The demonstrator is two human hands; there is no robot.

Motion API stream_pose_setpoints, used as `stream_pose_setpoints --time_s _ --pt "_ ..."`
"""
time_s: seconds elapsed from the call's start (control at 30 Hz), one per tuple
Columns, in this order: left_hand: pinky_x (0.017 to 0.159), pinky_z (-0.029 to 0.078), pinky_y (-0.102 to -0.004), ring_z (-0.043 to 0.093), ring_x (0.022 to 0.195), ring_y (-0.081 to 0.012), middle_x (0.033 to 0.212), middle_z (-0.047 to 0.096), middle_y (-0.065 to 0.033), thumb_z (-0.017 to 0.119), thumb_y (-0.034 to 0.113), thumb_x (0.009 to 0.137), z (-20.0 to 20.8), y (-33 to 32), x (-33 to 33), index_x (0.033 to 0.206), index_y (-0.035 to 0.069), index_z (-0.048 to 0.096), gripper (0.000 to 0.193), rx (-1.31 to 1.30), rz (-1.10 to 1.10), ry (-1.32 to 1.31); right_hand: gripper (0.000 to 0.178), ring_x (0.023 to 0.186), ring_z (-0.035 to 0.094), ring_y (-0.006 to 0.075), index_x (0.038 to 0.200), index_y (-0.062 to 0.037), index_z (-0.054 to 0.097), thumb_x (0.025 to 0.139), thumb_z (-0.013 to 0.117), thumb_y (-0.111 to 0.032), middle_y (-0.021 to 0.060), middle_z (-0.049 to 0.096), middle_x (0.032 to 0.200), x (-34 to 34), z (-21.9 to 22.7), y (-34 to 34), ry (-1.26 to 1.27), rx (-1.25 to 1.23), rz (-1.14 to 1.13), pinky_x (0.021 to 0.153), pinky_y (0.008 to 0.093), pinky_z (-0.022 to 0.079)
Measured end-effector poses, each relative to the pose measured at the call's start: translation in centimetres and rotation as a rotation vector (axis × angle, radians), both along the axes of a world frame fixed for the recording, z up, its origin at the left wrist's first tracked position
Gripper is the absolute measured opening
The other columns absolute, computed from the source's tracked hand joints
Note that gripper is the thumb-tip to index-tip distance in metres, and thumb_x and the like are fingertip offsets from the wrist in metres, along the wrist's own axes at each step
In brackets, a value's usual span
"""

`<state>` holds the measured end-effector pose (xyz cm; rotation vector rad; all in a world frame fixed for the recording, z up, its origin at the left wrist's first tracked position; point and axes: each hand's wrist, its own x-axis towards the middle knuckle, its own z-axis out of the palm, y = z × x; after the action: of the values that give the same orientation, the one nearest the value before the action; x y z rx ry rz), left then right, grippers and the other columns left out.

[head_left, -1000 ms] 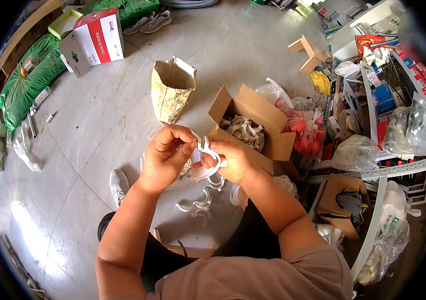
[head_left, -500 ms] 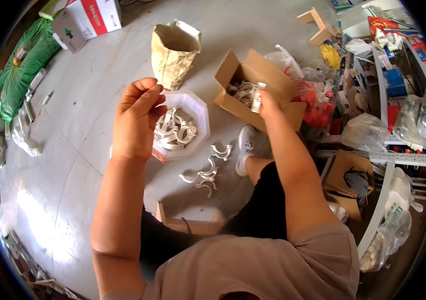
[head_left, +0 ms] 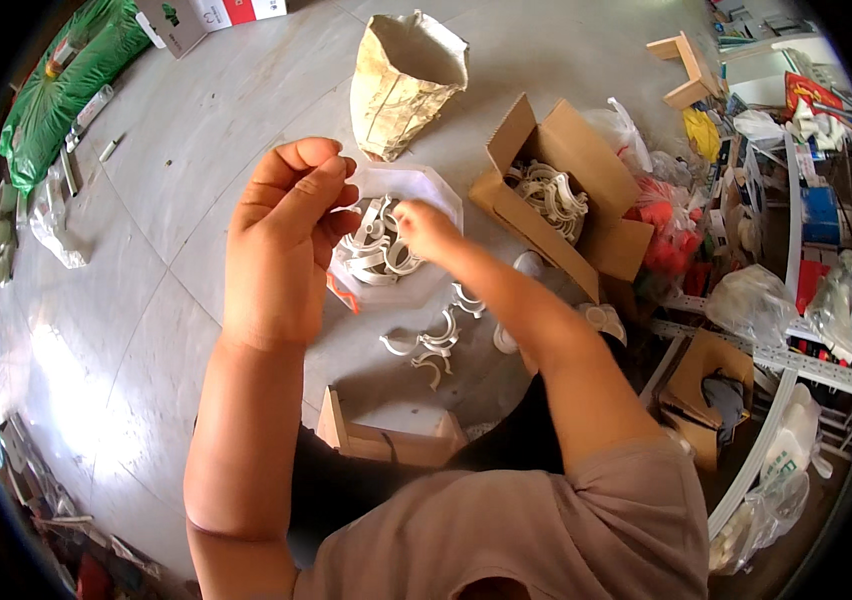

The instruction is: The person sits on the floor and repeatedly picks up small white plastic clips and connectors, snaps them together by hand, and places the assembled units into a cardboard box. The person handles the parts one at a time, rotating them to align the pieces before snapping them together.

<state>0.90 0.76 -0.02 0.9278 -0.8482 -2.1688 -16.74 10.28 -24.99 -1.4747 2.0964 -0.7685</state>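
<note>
My left hand [head_left: 291, 215] is raised over the left side of a white octagonal tub [head_left: 443, 190], thumb and fingertips pressed together. Whatever is between them is too small to make out. At the tub, my right hand [head_left: 428, 230] has its fingers curled in among white plastic pipe clamps [head_left: 371, 255]; its fingertips are partly hidden, so I cannot tell what they grip. To the right, an open cardboard box [head_left: 526, 222] holds more white pipe clamps [head_left: 552, 192]. Several loose clamp halves [head_left: 436, 340] lie on the floor nearer to me.
Behind the tub stands an open, crumpled tan sack [head_left: 396, 105]. A low wooden stool [head_left: 386, 442] is between my legs. Shelving [head_left: 806, 365] with plastic bags and boxes lines the right side. At the far left lies a green bag [head_left: 71, 90].
My right hand has swung left from the cardboard box to the tub; the clamp it held is no longer seen in it. My left hand keeps its pinch. The view has shifted.
</note>
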Motion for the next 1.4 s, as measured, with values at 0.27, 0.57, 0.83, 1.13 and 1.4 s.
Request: stream_pose_setpoints --time_s 0.27,0.57,0.83,1.13,1.4 --pt "0.066 0.041 -0.0220 0.050 0.073 -0.0084 0.084 0.055 -0.0011 0.054 0.009 0.082 -0.5 -1.3 0.8 0.090 0.007 0.054 0.008 0.040 0.039 -0.033 0.027 0.112 0.042 0.0274 0.098 -0.0102 0.058 0.072 0.052 -0.011 0.0064 0.053 0.111 5.8 -8.8 -2.1 0.330 0.671 0.169 0.086 0.0467 0.038" --pt "0.065 0.041 -0.0213 0.050 0.073 -0.0077 0.085 0.055 0.0000 0.054 0.011 0.083 -0.5 -1.7 0.0 0.091 0.008 0.055 0.008 0.051 0.034 -0.053 0.033 0.111 0.045 0.0266 0.112 -0.0101 0.050 0.081 0.046 -0.020 0.0105 0.048 0.117 6.3 -10.7 -3.2 0.270 0.809 0.176 0.089 0.0399 0.041" --pt "0.067 0.040 -0.0228 0.049 0.075 -0.0090 0.086 0.055 -0.0009 0.054 0.009 0.082 -0.8 -1.1 1.1 0.090 0.007 0.054 0.008 0.050 0.041 -0.041 0.040 0.110 0.048 0.0258 0.112 -0.0105 0.050 0.073 0.056 -0.019 0.0088 0.047 0.122 6.2 -8.9 -0.2 0.196 0.953 0.233 0.089 0.0376 0.042" --pt "0.065 0.041 -0.0206 0.049 0.074 -0.0072 0.085 0.054 0.0008 0.054 0.013 0.083 -0.5 -1.5 1.4 0.091 0.010 0.055 0.008 0.009 0.029 -0.009 0.032 0.088 0.059 0.0281 0.096 -0.0068 0.057 0.068 0.065 -0.020 0.0125 0.062 0.094 5.3 -5.2 0.5 0.150 0.670 0.239 0.075 0.0365 0.047" --pt "0.066 0.041 -0.0242 0.049 0.073 -0.0077 0.081 0.053 0.0018 0.055 0.010 0.081 0.2 -0.8 0.2 0.085 0.008 0.054 0.005 0.020 0.022 0.012 0.028 0.067 0.056 0.0125 0.099 -0.0008 0.058 0.079 0.062 -0.020 0.0034 0.060 0.081 -0.1 11.2 1.1 -0.583 0.433 0.030 0.060 0.0253 0.045"
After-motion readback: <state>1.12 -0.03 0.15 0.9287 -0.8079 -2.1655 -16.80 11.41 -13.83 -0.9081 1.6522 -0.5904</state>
